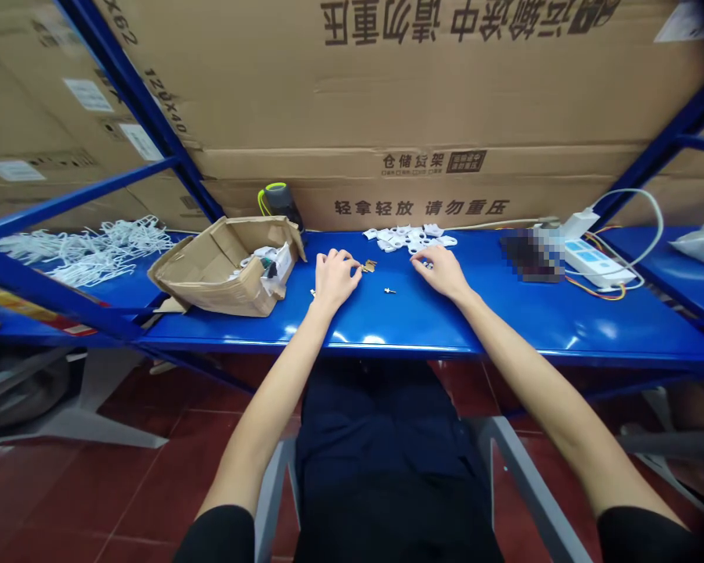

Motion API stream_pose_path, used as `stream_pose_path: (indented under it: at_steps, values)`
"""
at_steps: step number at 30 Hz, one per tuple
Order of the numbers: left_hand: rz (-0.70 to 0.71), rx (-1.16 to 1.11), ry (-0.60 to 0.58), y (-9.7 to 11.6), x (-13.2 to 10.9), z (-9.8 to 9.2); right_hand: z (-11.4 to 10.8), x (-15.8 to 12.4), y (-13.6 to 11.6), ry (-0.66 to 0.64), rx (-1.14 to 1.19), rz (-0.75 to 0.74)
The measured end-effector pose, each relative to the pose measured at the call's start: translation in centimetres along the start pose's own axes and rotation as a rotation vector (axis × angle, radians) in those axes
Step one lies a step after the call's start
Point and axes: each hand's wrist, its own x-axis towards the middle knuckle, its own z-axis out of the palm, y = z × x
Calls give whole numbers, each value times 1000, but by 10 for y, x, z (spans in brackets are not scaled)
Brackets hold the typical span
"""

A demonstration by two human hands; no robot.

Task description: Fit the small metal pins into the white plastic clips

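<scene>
My left hand [335, 275] rests on the blue shelf [504, 320] with curled fingers pinching a small brass-coloured part [368, 267] at its fingertips. My right hand [440, 270] lies a little to the right, fingers bent down onto small white pieces at the near edge of a pile of white plastic parts [409, 237]. A small metal screw [389, 291] lies on the shelf between the two hands. What the right fingers hold is too small to make out.
A torn open cardboard box [228, 266] with white parts sits left of my left hand. White wire hooks [88, 246] are heaped far left. A power strip [595, 262] with cables lies at right. Large cartons stand behind. A dark cup [278, 202] stands behind the box.
</scene>
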Motion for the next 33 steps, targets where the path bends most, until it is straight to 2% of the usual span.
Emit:
stream_pose_path:
  at_steps: [5, 12, 18, 25, 30, 33]
  values:
    - [-5, 21, -55, -5, 1, 3, -12, -2, 14, 88, -203, 104]
    - [24, 8, -44, -6, 1, 6, -12, -6, 14, -37, -195, 16]
    - [25, 11, -124, -6, 1, 5, -10, -4, 5, -136, -231, 37]
    - [130, -86, -195, 0, 1, 2, -11, -3, -1, -180, -181, -36]
    - [114, -125, -121, 2, -1, 0, -8, -3, -7, -193, -110, -122]
    - [118, -100, -119, 0, -1, 3, -8, -3, -9, -172, -38, -131]
